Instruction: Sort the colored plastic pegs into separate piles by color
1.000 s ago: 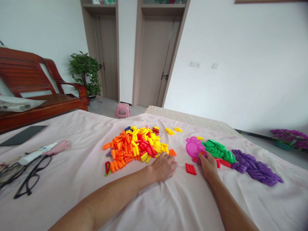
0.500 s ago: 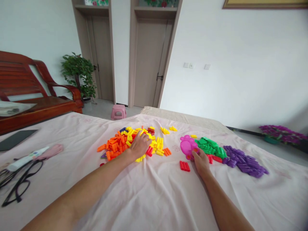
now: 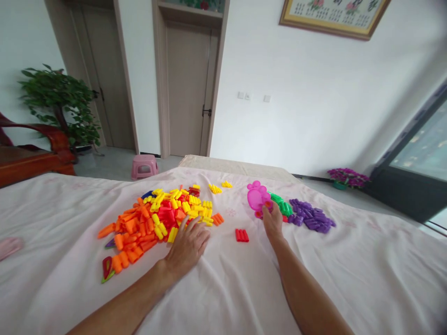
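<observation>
My left hand (image 3: pixel 187 243) lies with its fingers stretched out at the near edge of a mixed pile. In that pile are yellow blocks (image 3: pixel 200 211), red blocks (image 3: pixel 166 216) and orange blocks (image 3: pixel 134 223), all plastic and tube-shaped. Between the fingers and thumb of my right hand (image 3: pixel 274 222) is a flat pink plastic piece (image 3: pixel 256 197) with rounded lobes, held up off the cloth. Green blocks (image 3: pixel 281 204) sit just behind that hand, partly hidden by it. A red block (image 3: pixel 242 235) rests alone on the cloth between my hands.
Purple blocks (image 3: pixel 310 216) form a heap at the right. Two small yellow clusters (image 3: pixel 215 188) lie toward the back. A pale cloth (image 3: pixel 223 288) with wrinkles covers the surface. Beyond it stand a pink stool (image 3: pixel 144 166) and a wooden bench (image 3: pixel 42 153).
My left hand has drawn back from on top of the pile to its near edge. The right hand still holds the pink piece. The view has turned to the right.
</observation>
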A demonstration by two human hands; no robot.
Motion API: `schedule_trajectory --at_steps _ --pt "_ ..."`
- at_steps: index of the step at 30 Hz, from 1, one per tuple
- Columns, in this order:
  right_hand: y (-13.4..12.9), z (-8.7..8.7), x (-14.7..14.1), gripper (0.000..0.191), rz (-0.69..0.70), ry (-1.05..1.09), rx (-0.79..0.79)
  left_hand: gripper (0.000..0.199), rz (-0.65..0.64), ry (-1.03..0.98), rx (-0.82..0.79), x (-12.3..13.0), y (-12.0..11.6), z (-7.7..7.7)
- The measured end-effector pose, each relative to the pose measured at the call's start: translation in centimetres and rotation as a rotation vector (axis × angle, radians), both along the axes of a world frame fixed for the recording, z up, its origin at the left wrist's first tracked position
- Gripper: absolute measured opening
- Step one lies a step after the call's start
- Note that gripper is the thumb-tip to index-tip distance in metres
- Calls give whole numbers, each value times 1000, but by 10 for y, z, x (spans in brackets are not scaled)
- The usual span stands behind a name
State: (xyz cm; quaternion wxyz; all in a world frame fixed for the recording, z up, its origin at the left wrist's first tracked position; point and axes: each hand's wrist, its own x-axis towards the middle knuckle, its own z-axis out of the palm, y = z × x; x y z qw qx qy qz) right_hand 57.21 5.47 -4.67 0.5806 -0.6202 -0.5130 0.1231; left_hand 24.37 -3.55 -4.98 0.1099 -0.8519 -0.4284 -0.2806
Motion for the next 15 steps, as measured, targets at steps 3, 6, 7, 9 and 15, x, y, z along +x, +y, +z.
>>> schedule_trajectory --at_steps 3,6,7,9,15 --pt "10 19 45 48 -331 -239 -37 22 49 -28 -21 -6 8 -15" --pt "19 36 99 48 -491 -360 -207 25 59 -40 -17 -9 15 -20" --pt "21 40 116 48 -523 -388 -275 25 58 -44 -14 -9 16 -21" --pt "26 43 145 47 -536 -457 -411 26 56 -54 -8 -7 17 -22" --pt "47 33 175 52 -449 -668 -624 25 45 -72 -16 -6 17 -23"
